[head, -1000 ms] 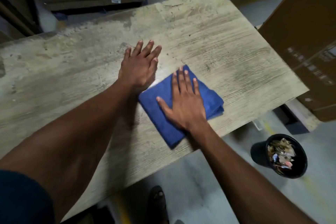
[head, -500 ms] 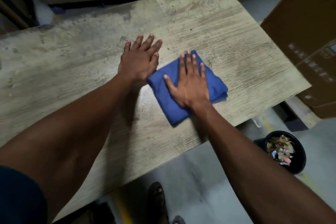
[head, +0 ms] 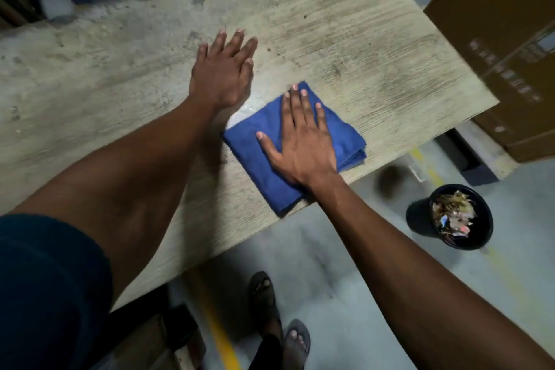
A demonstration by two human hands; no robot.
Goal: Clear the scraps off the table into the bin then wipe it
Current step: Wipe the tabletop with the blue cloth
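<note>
Folded blue terry cloth (head: 303, 147) lies on the pale, weathered wood-grain bench (head: 345, 27), sitting as a diamond whose long axis runs from its far corner toward me and slightly left, the near corner reaching the bench's near edge. From the head view, the only one I have, my right hand (head: 300, 141) lies flat on top of the cloth, its fingers (head: 303, 108) straight and spread, pressing down and not curled round anything; the fingertips reach the cloth's far corner, so the cloth sits directly under the palm. My left hand (head: 223, 69) rests on bare wood just beside the cloth, up and to the left, its fingers also straight and together, holding nothing. The right hand is plainly the one working; the left looks like a brace. I judge the scrap-clearing done and the wipe in hand: I see no scraps on the bench, and the round black bin (head: 450, 216) on the grey floor, down and right of the bench corner, holds a heap of mixed scraps. The near edge is right at my wrist, so pulling further back risks dragging the cloth off. Open room lies away from me and to the right, and a wide stretch runs left past the bracing hand. Brown cardboard boxes (head: 504, 39) stand beyond the right end.
</note>
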